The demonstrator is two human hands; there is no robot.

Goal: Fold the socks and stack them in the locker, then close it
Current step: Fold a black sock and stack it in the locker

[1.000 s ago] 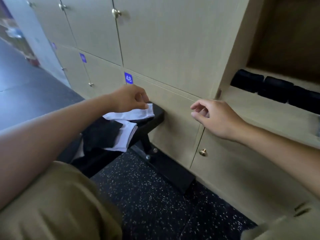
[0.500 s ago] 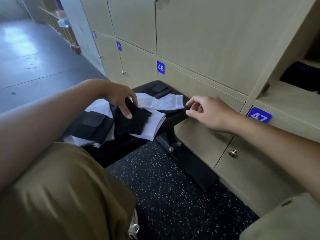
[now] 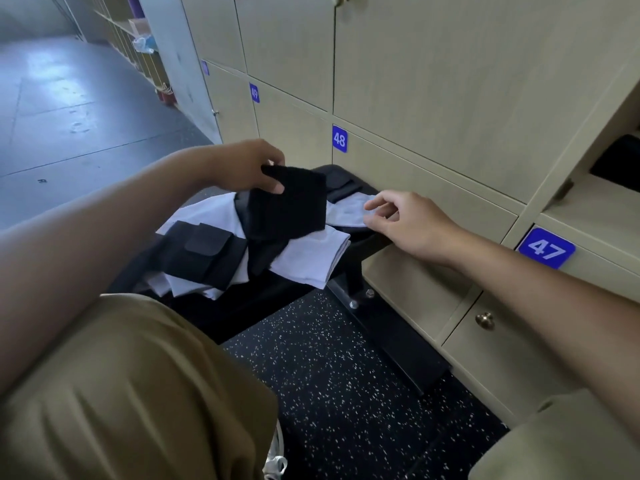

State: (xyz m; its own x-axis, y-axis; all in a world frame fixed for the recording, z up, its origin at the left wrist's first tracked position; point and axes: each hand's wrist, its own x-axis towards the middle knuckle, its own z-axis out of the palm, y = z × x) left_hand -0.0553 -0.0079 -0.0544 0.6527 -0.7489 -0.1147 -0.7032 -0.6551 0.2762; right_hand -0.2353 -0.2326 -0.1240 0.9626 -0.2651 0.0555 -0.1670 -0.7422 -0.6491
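Observation:
My left hand [image 3: 242, 166] pinches a black sock [image 3: 287, 206] by its top edge and holds it lifted above a heap of black and white socks [image 3: 311, 258] on a black bench [image 3: 263, 299]. My right hand [image 3: 408, 220] hovers at the bench's right end, fingers loosely curled, holding nothing, just over a white sock [image 3: 349, 211]. The open locker [image 3: 588, 209] sits at the far right, with dark folded socks [image 3: 620, 164] partly visible inside it.
Beige locker doors numbered 48 [image 3: 339, 138] and 47 [image 3: 546, 248] stand behind the bench, with a brass knob [image 3: 485, 321] lower right. The bench's metal foot [image 3: 360, 299] rests on speckled black floor. My khaki-clad knees fill the bottom corners.
My left hand has picked up the black sock from the heap and raised it. My right hand has moved left toward the white sock. The view has turned left, away from the open locker.

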